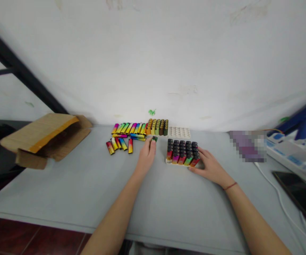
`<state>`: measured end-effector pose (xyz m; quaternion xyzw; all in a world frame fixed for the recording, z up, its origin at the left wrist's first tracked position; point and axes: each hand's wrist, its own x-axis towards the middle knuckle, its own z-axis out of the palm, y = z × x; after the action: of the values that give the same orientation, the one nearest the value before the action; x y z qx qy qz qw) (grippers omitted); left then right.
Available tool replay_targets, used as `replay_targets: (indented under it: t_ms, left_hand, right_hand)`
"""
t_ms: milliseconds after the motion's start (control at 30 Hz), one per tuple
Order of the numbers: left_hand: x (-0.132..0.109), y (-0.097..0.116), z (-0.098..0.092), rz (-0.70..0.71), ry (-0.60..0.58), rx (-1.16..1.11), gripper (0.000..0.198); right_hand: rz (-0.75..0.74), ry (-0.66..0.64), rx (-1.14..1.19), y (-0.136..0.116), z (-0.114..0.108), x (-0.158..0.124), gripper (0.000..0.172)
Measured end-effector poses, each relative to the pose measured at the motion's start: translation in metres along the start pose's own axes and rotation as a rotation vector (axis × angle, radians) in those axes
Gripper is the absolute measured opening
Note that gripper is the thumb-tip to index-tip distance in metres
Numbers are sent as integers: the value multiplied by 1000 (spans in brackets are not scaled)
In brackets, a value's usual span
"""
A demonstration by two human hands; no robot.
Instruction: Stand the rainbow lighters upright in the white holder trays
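My left hand (147,154) is closed around a small lighter (154,139), whose dark green end shows past the fingertips; the rest is hidden. To its right, a white holder packed with upright lighters (182,153) has black tops and red, pink and green bodies. My right hand (208,165) rests against that block's right side, thumb at the front corner and fingers spread along the edge. Left of my left hand lie several loose, shiny rainbow-coloured tubes (119,144), shaped like lighter sleeves. Behind it stands a block of gold-topped upright pieces (157,126).
A white tray with holes (179,132) lies near the wall. At the left sits an open cardboard box (44,136). On the right are a blurred-out purple item (247,146), a white power strip (291,152), a dark phone (299,194) and a white cable (277,193).
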<state>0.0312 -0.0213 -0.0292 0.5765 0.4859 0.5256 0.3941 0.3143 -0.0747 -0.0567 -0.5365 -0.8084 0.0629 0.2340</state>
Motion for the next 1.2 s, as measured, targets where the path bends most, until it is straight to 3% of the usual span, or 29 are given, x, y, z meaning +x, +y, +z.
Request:
replay_targets:
  t_ms: [133, 333, 433, 633, 833, 1200]
  left_hand:
    - [-7, 8, 10, 15, -48, -169, 27]
    - [-4, 9, 13, -242, 44, -260, 50]
    - [-3, 10, 13, -290, 42, -264, 54]
    - [-5, 16, 13, -264, -74, -337, 51]
    - [-6, 21, 14, -443, 28, -427, 48]
    - [-8, 24, 15, -443, 101, -415, 43]
  right_hand:
    - [0, 4, 2, 0, 0, 0, 69]
    - [7, -3, 7, 1, 1, 0, 71]
    - [8, 5, 10, 1, 2, -1, 71]
    - [-4, 7, 11, 2, 2, -1, 70]
    - [1, 8, 10, 2, 2, -1, 70]
    - [-1, 11, 16, 1, 1, 1, 70]
